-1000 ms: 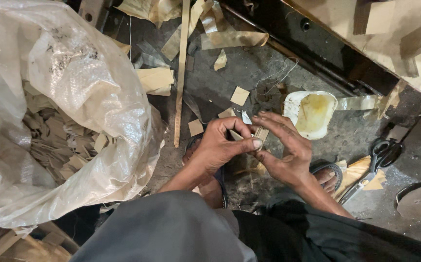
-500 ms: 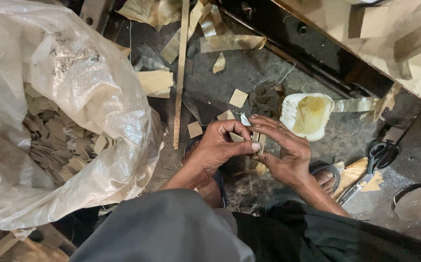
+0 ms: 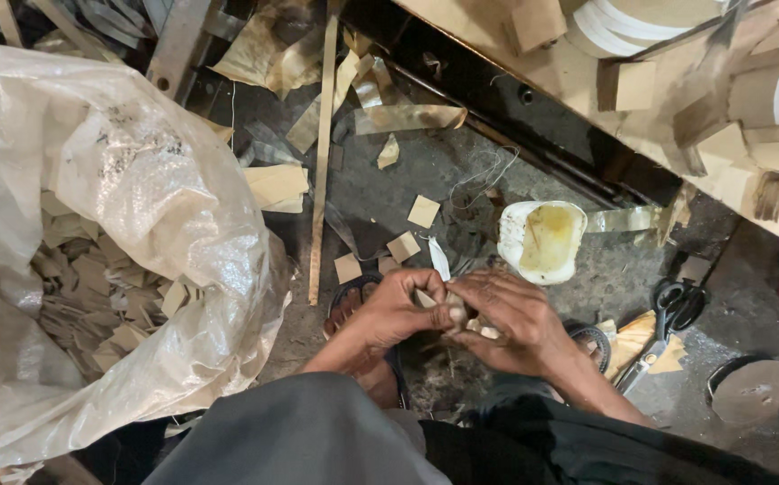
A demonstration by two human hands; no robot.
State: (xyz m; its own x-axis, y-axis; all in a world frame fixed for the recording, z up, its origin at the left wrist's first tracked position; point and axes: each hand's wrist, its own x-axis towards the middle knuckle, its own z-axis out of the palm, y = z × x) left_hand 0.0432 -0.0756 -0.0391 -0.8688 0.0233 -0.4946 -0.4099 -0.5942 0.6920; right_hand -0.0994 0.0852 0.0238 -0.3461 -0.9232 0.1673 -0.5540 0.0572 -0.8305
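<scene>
Both hands, left (image 3: 394,314) and right (image 3: 506,316), pinch one small cardboard piece (image 3: 455,310) between fingertips, steadying it; glue tub (image 3: 542,238) sits at one o'clock, within reach.

A small pale cardboard piece (image 3: 455,313) sits pinched between the fingertips of the left hand (image 3: 398,310) and right hand (image 3: 508,319) — mostly hidden, only tan edges showing. It hangs just above the dark floor, near a white glue-smeared tub.
</scene>
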